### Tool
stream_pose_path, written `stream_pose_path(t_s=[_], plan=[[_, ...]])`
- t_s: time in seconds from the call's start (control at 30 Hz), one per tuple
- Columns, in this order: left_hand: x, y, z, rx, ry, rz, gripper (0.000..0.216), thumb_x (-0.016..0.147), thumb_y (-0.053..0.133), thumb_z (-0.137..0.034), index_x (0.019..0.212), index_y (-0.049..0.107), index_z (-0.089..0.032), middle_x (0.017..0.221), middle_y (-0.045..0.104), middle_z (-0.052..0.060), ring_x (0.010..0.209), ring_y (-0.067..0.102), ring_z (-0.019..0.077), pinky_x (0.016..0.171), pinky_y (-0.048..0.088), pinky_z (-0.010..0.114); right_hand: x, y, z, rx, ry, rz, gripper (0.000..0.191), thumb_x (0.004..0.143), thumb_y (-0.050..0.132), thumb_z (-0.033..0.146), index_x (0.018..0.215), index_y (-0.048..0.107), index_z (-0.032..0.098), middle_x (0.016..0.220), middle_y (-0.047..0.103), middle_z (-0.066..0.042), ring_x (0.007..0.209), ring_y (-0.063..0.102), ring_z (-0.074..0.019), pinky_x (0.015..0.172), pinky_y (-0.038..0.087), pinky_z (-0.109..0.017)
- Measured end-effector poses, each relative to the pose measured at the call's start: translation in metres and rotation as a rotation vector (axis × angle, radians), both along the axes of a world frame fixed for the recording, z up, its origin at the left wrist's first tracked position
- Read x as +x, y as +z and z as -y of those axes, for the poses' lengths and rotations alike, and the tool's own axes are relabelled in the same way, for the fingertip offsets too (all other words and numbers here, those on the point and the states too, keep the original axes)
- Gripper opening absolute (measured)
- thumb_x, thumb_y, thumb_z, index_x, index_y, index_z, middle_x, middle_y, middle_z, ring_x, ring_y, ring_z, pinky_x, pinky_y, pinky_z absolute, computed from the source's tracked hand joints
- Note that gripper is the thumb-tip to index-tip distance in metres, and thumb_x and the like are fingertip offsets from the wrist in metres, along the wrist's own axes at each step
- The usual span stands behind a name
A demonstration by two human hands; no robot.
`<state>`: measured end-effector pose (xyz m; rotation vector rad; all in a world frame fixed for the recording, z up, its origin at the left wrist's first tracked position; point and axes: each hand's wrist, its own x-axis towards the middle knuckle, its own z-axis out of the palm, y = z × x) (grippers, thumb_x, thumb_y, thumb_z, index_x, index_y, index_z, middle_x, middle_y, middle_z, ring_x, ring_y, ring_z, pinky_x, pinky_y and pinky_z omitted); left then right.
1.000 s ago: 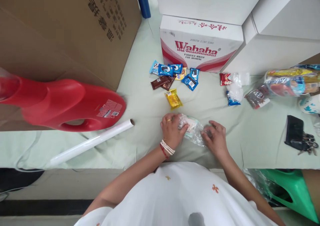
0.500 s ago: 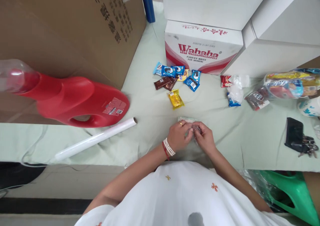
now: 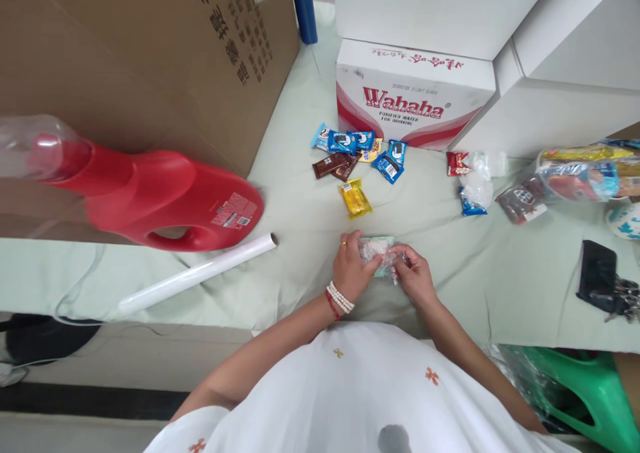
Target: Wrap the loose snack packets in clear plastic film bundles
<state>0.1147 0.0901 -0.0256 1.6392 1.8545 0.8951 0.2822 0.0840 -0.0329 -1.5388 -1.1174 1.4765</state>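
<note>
Close to the table's front edge, my left hand (image 3: 351,265) grips the left side of a small clear plastic packet (image 3: 376,245) with pale green and white on it. Its thumb presses on top and its fingers reach behind. My right hand (image 3: 416,277) pinches the crinkled right end of the same clear plastic. What the packet contains is too small to make out. Just beyond my hands lies a yellow wrapped snack (image 3: 355,198). Behind it are brown wrapped snacks (image 3: 331,165) and several blue snack packets (image 3: 342,141).
A red jug (image 3: 175,199) lies on the left, with a white roll (image 3: 200,273) before it. A Wahaba-style printed water carton (image 3: 415,106) stands behind the snacks. To the right are crumpled clear plastic (image 3: 477,183), a bag of snacks (image 3: 575,173) and a black key case (image 3: 597,276).
My hands have moved slightly apart, and more of the clear packet now shows between them. The left fingers have straightened along its left side. The camera view has shifted slightly.
</note>
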Motion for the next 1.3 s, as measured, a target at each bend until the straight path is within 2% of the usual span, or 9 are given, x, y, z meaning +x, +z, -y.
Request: stream_pose_path(t_s=[0.1, 0.3, 0.57, 0.7, 0.8, 0.93, 1.03, 1.17, 1.3], plan=[[-0.005, 0.005, 0.006, 0.054, -0.132, -0.042, 0.018, 0.093, 0.062, -0.027, 0.108, 0.069, -0.020, 0.100, 0.065, 0.007, 0.090, 0.066, 0.0193, 0.081, 0.055, 0.032, -0.001, -0.002, 0.001, 0.033, -0.005, -0.001, 0.028, 0.088, 0.061, 0.045, 0.103, 0.066, 0.022, 0.063, 0.053, 0.005, 0.052, 0.046, -0.0130, 0.052, 0.040, -0.025], [0.004, 0.023, 0.000, -0.070, -0.362, -0.192, 0.027, 0.098, 0.050, -0.022, 0.105, 0.077, -0.018, 0.096, 0.074, 0.009, 0.087, 0.068, 0.0200, 0.081, 0.053, 0.031, -0.003, -0.005, 0.001, 0.196, 0.009, 0.036, 0.018, 0.084, 0.064, 0.032, 0.095, 0.075, 0.023, 0.090, 0.065, -0.002, 0.064, 0.053, -0.0130, 0.058, 0.043, -0.026], [-0.015, 0.025, -0.026, -0.173, -0.435, -0.162, 0.033, 0.089, 0.054, -0.012, 0.099, 0.082, -0.026, 0.095, 0.078, 0.006, 0.093, 0.065, 0.0228, 0.086, 0.052, 0.036, -0.008, 0.003, -0.007, -0.053, -0.182, -0.258, 0.026, 0.075, 0.077, 0.041, 0.093, 0.073, 0.023, 0.060, 0.055, 0.006, 0.051, 0.041, -0.0106, 0.051, 0.034, -0.025], [-0.015, 0.029, -0.023, -0.100, -0.392, -0.252, 0.032, 0.090, 0.062, -0.021, 0.116, 0.079, -0.028, 0.124, 0.068, 0.012, 0.114, 0.056, 0.0294, 0.098, 0.047, 0.045, -0.010, 0.010, -0.010, -0.076, -0.233, -0.312, 0.028, 0.068, 0.081, 0.039, 0.089, 0.073, 0.022, 0.061, 0.055, 0.006, 0.051, 0.040, -0.0101, 0.050, 0.031, -0.025], [-0.014, 0.029, -0.022, -0.134, -0.232, -0.279, 0.059, 0.083, 0.074, -0.032, 0.140, 0.062, -0.022, 0.144, 0.052, 0.018, 0.128, 0.047, 0.0357, 0.104, 0.043, 0.050, -0.011, 0.010, -0.008, -0.084, -0.241, -0.326, 0.027, 0.067, 0.082, 0.038, 0.088, 0.073, 0.022, 0.061, 0.055, 0.006, 0.051, 0.040, -0.0100, 0.050, 0.030, -0.024], [-0.015, 0.029, -0.022, -0.304, -0.172, -0.316, 0.049, 0.080, 0.075, -0.047, 0.115, 0.068, -0.014, 0.130, 0.060, 0.019, 0.122, 0.051, 0.0387, 0.097, 0.045, 0.051, -0.012, 0.008, -0.003, -0.087, -0.205, -0.319, 0.028, 0.072, 0.081, 0.042, 0.090, 0.074, 0.023, 0.059, 0.054, 0.006, 0.051, 0.041, -0.0104, 0.050, 0.031, -0.024], [-0.011, 0.033, -0.018, -0.363, -0.235, -0.230, 0.030, 0.083, 0.072, -0.038, 0.102, 0.063, -0.016, 0.104, 0.066, 0.011, 0.102, 0.060, 0.0299, 0.087, 0.047, 0.041, -0.012, 0.012, -0.002, -0.023, -0.116, -0.265, 0.026, 0.081, 0.076, 0.045, 0.095, 0.075, 0.023, 0.061, 0.057, 0.005, 0.052, 0.045, -0.0113, 0.052, 0.036, -0.025], [0.000, 0.040, -0.012, -0.229, -0.171, -0.149, 0.011, 0.088, 0.062, -0.023, 0.096, 0.056, -0.019, 0.093, 0.064, 0.007, 0.088, 0.061, 0.0243, 0.077, 0.047, 0.035, -0.016, 0.029, -0.001, 0.243, -0.002, -0.012, 0.024, 0.092, 0.066, 0.043, 0.104, 0.078, 0.026, 0.091, 0.072, -0.002, 0.079, 0.065, -0.0177, 0.076, 0.053, -0.032], [0.008, 0.044, -0.007, 0.011, -0.179, -0.155, 0.010, 0.085, 0.055, -0.014, 0.092, 0.053, -0.021, 0.099, 0.061, 0.012, 0.100, 0.059, 0.0288, 0.084, 0.048, 0.040, -0.022, 0.044, 0.004, 0.423, 0.088, 0.180, 0.032, 0.100, 0.055, 0.044, 0.118, 0.076, 0.027, 0.121, 0.073, -0.007, 0.114, 0.066, -0.0233, 0.105, 0.049, -0.039]])
